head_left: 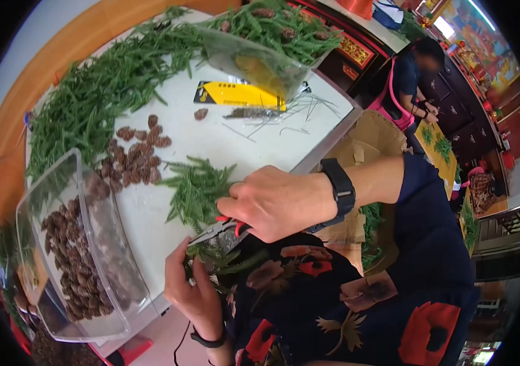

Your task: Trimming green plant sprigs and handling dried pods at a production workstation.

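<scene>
My right hand (275,201) is closed round the red handles of a pair of pliers (212,232). The metal jaws point down and left to the fingertips of my left hand (194,296). My left fingers pinch a small green sprig (214,261) at the jaws; part of it is hidden against my dark flowered clothing. Whether the jaws grip a stem or a wire is too small to tell. Just beyond my hands, a bunch of green artificial-looking sprigs (196,189) lies on the white table (144,222).
A clear plastic bin (79,244) of small pine cones stands at the left, near a loose cone pile (135,155). Greenery (95,97) lines the far edge. Thin wires (303,113) and a yellow package (235,93) lie beyond. A cardboard box (364,140) and another person (409,85) are right.
</scene>
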{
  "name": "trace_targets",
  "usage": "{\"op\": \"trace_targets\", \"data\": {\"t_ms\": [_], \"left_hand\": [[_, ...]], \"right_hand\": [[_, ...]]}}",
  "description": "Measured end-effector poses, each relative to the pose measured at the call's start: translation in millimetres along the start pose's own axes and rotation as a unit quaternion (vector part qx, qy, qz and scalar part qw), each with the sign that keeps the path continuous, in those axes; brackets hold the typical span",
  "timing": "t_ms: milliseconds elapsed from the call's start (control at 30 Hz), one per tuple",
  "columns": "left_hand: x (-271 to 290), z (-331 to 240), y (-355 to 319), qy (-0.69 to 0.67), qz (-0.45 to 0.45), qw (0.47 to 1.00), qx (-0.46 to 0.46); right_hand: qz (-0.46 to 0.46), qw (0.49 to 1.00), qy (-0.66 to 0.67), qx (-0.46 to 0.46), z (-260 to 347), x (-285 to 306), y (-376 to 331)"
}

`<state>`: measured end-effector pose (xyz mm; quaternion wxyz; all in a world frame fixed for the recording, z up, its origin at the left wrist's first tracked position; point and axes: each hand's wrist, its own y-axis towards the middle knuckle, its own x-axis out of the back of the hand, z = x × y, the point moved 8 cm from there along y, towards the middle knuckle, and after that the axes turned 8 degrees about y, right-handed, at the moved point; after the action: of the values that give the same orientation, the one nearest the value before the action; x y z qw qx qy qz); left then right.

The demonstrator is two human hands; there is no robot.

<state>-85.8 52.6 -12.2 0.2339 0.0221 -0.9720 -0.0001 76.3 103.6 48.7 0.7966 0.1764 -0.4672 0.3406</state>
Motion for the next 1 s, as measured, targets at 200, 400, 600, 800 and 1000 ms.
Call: {"op": "trace_targets", "data": {"t_ms": [200, 400, 600, 800, 1000], "left_hand": [[-4, -19, 10, -0.129, -0.142, 0.978, -0.076], [-8, 19, 23, -0.075, -0.170, 0.980, -0.073], [-13, 55, 33, -0.072, -0.161, 0.984, -0.016], [-16, 51, 36, -0.080, -0.163, 0.983, -0.009], [-19, 50, 39, -0.043, -0.156, 0.987, -0.020]], "right_hand": [[-0.022, 0.996, 0.040, -0.074, -28, 41, -12], [-0.328, 0.932, 0.016, -0.152, -118, 178, -70], [-0.419, 0.807, 0.142, -0.391, -262, 261, -143], [-0.136, 0.858, -0.190, -0.458, -374, 266, -118], [0.099, 0.875, -0.392, -0.265, -429, 263, -123]]}}
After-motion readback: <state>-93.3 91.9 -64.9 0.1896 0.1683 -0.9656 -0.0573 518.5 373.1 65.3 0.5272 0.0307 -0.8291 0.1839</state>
